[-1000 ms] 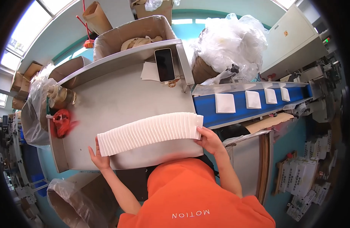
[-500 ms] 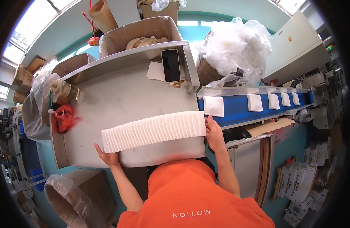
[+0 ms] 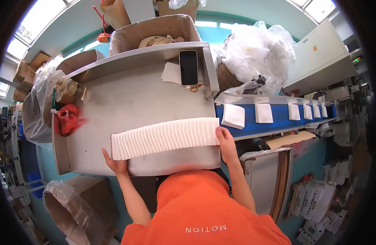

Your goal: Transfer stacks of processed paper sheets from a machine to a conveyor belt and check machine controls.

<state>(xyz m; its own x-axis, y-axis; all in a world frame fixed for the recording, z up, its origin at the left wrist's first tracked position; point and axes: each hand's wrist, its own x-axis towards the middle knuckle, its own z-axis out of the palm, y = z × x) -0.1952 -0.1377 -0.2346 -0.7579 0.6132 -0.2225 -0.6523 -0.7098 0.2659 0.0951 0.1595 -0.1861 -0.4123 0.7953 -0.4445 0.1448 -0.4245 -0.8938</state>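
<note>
A long row of white folded paper napkins (image 3: 165, 139) stands on edge, packed together, across the near part of the steel table (image 3: 135, 98). My left hand (image 3: 115, 163) holds its left end, with the thumb up along the outer side and the other fingers partly hidden by the row. At the right end my right hand (image 3: 225, 141) presses against the last napkins, its fingers bent around that end. Just beyond the right hand, a folded napkin stack (image 3: 233, 116) lies at the near end of a blue conveyor belt (image 3: 281, 112), with several more spaced out behind it.
A black-screened phone (image 3: 188, 68) lies on white paper at the table's back right. A red plastic bag (image 3: 68, 116) and a clear jar (image 3: 75, 90) sit at the left edge. Raised steel rims bound the back and left. An open carton (image 3: 155, 32) stands behind.
Napkin stacks on the belt have moved left toward the table, and another shows at the far end. My left hand has come in closer against the row's left end. The view has shifted slightly.
</note>
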